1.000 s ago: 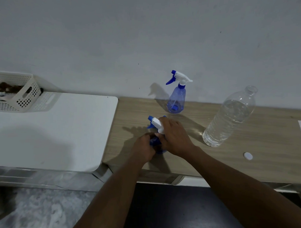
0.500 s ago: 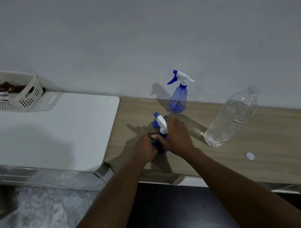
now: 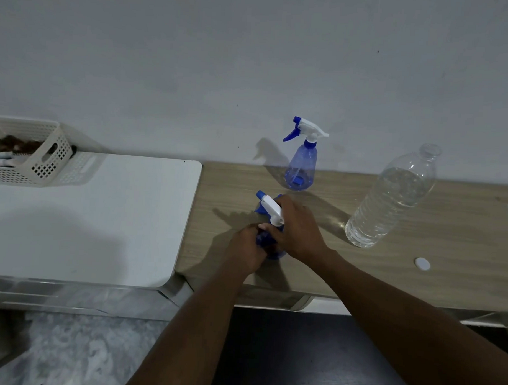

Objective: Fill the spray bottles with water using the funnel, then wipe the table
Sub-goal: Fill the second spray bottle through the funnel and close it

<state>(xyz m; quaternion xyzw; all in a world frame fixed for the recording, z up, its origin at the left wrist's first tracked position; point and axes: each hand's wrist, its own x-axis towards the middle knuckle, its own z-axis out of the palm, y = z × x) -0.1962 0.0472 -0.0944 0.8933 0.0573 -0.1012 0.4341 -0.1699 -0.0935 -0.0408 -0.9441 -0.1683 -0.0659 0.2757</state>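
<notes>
Both hands meet on a small translucent blue spray bottle with a white trigger head (image 3: pixel 271 210), which stands near the left end of the light wood-grain worktop (image 3: pixel 418 227), closer to its front edge than to the wall. The left hand (image 3: pixel 246 248) grips the blue body from the left, fingers curled tight round it and hiding most of it. The right hand (image 3: pixel 299 231) comes in from the right with its fingers wrapped round the neck just under the trigger head; the nozzle points away to the left. How far the thumbs close cannot be told.

A second blue spray bottle (image 3: pixel 301 165) stands upright at the worktop's back edge against the wall, well apart from the hands. Right of it a large clear plastic water bottle (image 3: pixel 390 200) stands uncapped, filled to about its shoulder. A round white cap (image 3: pixel 422 263) lies flat nearer the front edge, just right of that bottle. A white table (image 3: pixel 88 215) butts against the worktop's left end, with a white perforated basket (image 3: pixel 46 162) at its back left corner.
</notes>
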